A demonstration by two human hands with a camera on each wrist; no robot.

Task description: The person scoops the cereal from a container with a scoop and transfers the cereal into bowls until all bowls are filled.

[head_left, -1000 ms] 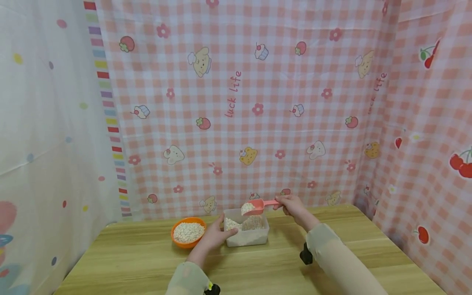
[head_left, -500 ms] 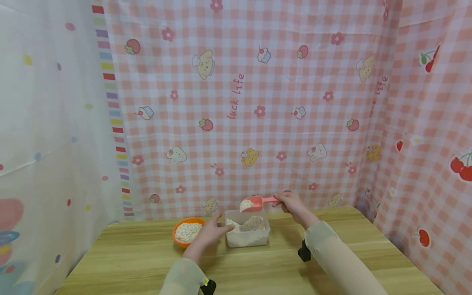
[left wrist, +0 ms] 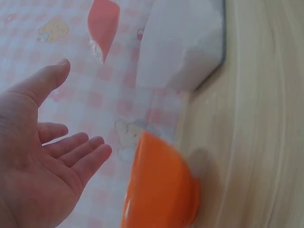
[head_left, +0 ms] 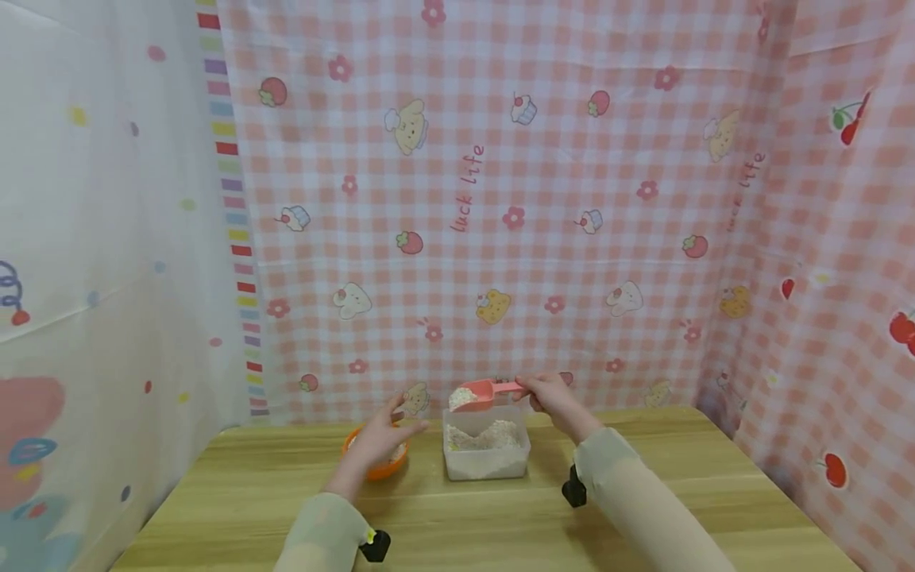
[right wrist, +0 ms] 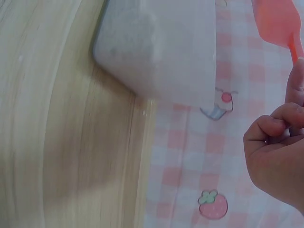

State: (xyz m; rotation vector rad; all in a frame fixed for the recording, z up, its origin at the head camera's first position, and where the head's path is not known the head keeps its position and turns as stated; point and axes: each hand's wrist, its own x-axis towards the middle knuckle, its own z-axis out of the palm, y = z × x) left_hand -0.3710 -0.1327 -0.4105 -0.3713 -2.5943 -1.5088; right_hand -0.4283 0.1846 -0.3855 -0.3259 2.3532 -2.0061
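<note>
A pink scoop (head_left: pixel 480 394) heaped with pale flakes, probably oats, is held by its handle in my right hand (head_left: pixel 552 400). It hovers over the back left of a translucent plastic box (head_left: pixel 488 464), which holds more of the flakes (head_left: pixel 493 437). My left hand (head_left: pixel 379 440) is above an orange bowl (head_left: pixel 387 470), fingers spread and holding nothing. The bowl also contains flakes, partly hidden by that hand. In the left wrist view the left hand (left wrist: pixel 52 152) is apart from the bowl (left wrist: pixel 161 185). In the right wrist view, fingers curl round the scoop's handle (right wrist: pixel 295 47).
Bowl and box stand side by side towards the back of a wooden table (head_left: pixel 457 524). A pink checked curtain (head_left: pixel 457 262) hangs right behind the table's back edge. Further curtains close off the left and right sides.
My left hand has let go of the box's left side and moved left over the bowl. My right hand has carried the loaded scoop leftward relative to the box.
</note>
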